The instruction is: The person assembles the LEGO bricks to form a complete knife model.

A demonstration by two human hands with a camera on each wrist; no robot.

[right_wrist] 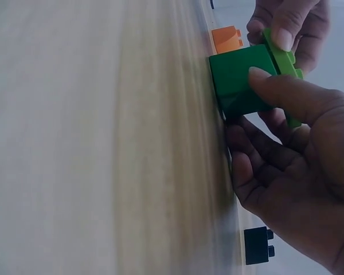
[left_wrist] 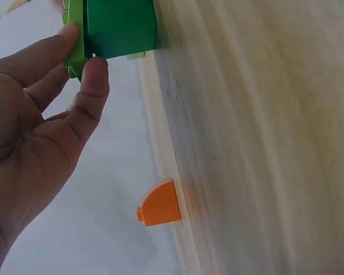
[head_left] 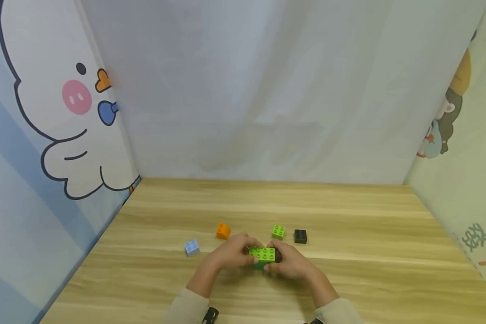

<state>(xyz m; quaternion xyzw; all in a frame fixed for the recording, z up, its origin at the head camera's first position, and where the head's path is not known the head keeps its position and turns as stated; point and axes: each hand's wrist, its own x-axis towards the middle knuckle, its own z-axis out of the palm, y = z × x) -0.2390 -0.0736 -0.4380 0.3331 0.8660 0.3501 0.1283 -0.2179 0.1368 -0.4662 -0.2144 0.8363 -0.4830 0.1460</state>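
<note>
In the head view, both hands meet at a light green flat toy brick (head_left: 264,253) with round studs on top, over a dark green block (head_left: 260,265). My left hand (head_left: 232,253) pinches one end of the light green brick between thumb and fingers. The thumb of my right hand (head_left: 291,262) presses on the dark green block (right_wrist: 238,74), with the other fingers curled behind and beneath it. Seen from the right wrist, the light green brick (right_wrist: 282,57) lies along the block's studded side, slightly tilted. How firmly the two are joined cannot be told.
Beyond the hands on the wooden table (head_left: 146,279) lie an orange curved brick (head_left: 223,231), a small light green brick (head_left: 278,231) and a black brick (head_left: 300,236). A light blue brick (head_left: 192,247) lies left of my left hand. Cloth walls (head_left: 267,112) surround the table.
</note>
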